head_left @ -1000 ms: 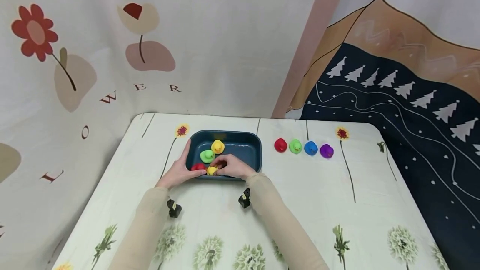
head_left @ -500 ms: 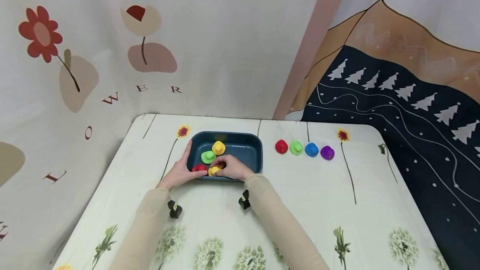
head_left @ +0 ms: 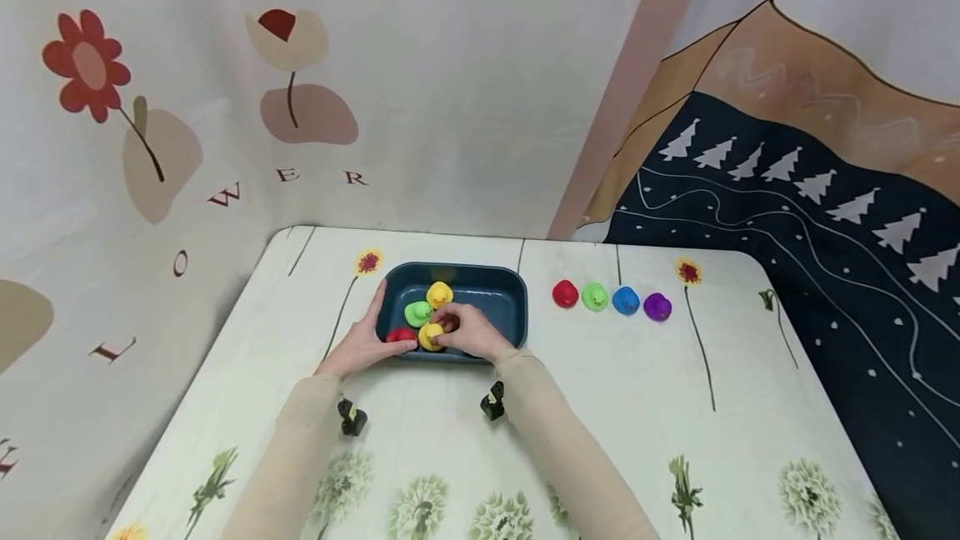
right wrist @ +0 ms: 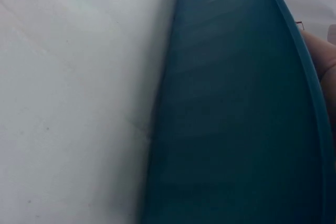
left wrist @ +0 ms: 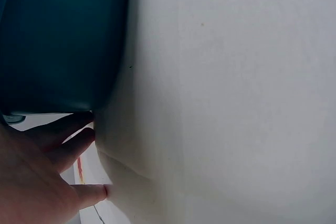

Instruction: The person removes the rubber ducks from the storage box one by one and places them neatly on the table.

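Note:
In the head view a dark blue tray holds several small rubber ducks. My right hand pinches a yellow rubber duck at the tray's near side. The left hand lies at the tray's left corner, thumb along the near rim and fingers up the left side. A red duck, partly hidden, sits by the left thumb. Behind it are a green duck and another yellow duck. From the left wrist, extended fingers show beside the tray's outer wall.
Right of the tray, a red duck, a green duck, a blue duck and a purple duck stand in a row on the flower-print tablecloth. A patterned cloth hangs behind the table.
The pinched yellow duck has shifted slightly back and to the right and shows more of itself. The left hand stays at the tray's corner; the head view has drifted a little.

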The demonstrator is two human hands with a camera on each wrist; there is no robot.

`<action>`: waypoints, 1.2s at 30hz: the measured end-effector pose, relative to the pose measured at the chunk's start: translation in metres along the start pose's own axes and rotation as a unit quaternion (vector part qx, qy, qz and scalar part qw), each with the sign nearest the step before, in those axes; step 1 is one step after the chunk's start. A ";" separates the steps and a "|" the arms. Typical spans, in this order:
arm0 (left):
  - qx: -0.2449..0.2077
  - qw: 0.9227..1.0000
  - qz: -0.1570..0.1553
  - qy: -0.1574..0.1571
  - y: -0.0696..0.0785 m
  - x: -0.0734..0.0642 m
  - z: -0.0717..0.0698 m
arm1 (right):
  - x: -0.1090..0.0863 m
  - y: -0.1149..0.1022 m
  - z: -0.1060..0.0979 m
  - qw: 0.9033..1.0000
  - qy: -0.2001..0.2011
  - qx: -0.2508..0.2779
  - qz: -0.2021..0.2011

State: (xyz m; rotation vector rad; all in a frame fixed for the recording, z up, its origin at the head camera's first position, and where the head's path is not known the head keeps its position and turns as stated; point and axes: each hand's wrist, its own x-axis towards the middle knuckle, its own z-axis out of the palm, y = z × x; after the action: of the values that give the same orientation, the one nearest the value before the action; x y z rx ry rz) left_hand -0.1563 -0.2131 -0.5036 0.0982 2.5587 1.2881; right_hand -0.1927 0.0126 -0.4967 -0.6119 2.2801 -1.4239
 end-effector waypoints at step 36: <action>-0.007 1.000 -0.001 0.009 -0.002 0.001 0.000 | -0.046 -0.008 -0.058 0.994 0.095 0.056 0.000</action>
State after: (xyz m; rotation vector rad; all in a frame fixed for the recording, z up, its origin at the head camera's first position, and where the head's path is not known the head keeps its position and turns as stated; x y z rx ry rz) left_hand -0.1570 -0.2139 -0.5051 0.0801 2.5645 1.3110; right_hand -0.1841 0.0780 -0.4615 -0.4589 2.3207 -1.6611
